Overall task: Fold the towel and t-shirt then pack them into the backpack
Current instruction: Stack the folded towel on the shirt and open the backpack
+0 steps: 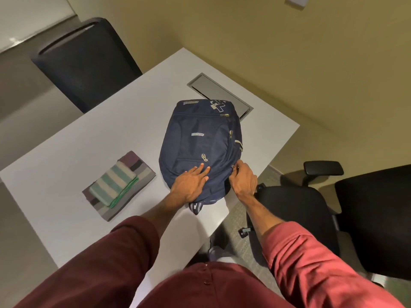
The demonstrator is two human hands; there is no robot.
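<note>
Pressing your left hand (191, 183) flat, fingers spread, on the backpack (200, 147) lying on the table (77, 147), you pinch a zipper pull (233, 167) with your right hand (243, 178). Left of it, the folded towel (114, 184) sits on the folded t-shirt (133, 174).

Place: an office or meeting room.
Counter (93, 138): plain white top.
Cable hatch (219, 92): grey flap set into the counter's far side.
Chairs: black swivel chair (367, 218) right of the counter, another (86, 63) beyond it.
Walls: bare beige.
</note>
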